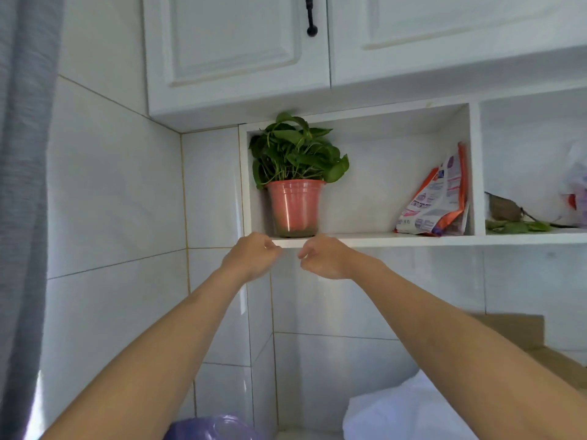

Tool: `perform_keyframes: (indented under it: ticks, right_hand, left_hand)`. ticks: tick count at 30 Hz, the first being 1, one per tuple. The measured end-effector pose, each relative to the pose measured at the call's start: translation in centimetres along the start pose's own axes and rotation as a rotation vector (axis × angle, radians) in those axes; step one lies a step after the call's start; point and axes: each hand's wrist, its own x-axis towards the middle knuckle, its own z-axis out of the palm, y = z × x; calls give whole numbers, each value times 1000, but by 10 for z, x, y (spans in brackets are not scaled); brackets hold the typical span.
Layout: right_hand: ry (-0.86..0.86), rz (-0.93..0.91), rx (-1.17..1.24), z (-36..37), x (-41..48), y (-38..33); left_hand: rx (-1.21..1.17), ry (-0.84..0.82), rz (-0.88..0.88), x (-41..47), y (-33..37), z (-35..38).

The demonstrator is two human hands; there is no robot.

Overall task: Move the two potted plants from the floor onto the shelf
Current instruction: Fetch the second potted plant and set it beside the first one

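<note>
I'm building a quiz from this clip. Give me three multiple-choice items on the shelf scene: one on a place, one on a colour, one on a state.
1. Where in its white shelf compartment does the leafy green potted plant stand?
A. left end
B. right end
C. the middle

2. What colour is the plant's plastic pot?
A. white
B. salmon-red
C. black

3. What are the left hand and right hand doing?
A. gripping the pot
B. empty, below the shelf edge
C. holding the printed orange-and-white pouch

Answers:
1 A, it sits beside the left wall.
2 B, the pot's sides show it.
3 B, the curled fingers hold nothing.
</note>
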Motion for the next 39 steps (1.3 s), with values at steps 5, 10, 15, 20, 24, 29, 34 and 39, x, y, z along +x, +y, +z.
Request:
perform_keyframes:
  ticks: [5, 10, 15, 20, 24, 29, 34, 39]
  right_hand:
    - [-130, -83, 23, 10, -74, -5]
    - [-167, -266, 130, 25, -137, -31]
    - [-335, -488, 235, 62, -208, -106]
    - [-485, -704, 282, 90, -287, -205]
    - [-553, -935, 282, 99, -369, -292]
    - [-670, -1217, 376, 87, -507, -395]
    - [-735, -1488, 467, 68, -665, -477]
    - [-803, -1677, 509, 41, -834, -537]
  left_hand:
    - [62, 31, -147, -97, 11, -7]
    - [40, 56, -334, -193, 22, -22]
    - [140, 151, -570, -316, 21, -71]
    - [226, 302, -784, -441, 19, -147]
    - [315, 479, -959, -555, 37, -211]
    - [506, 602, -1134, -716, 90, -284]
    - [679, 692, -1318, -873, 163, -332]
    - [797, 765, -1490, -1028, 244, -359]
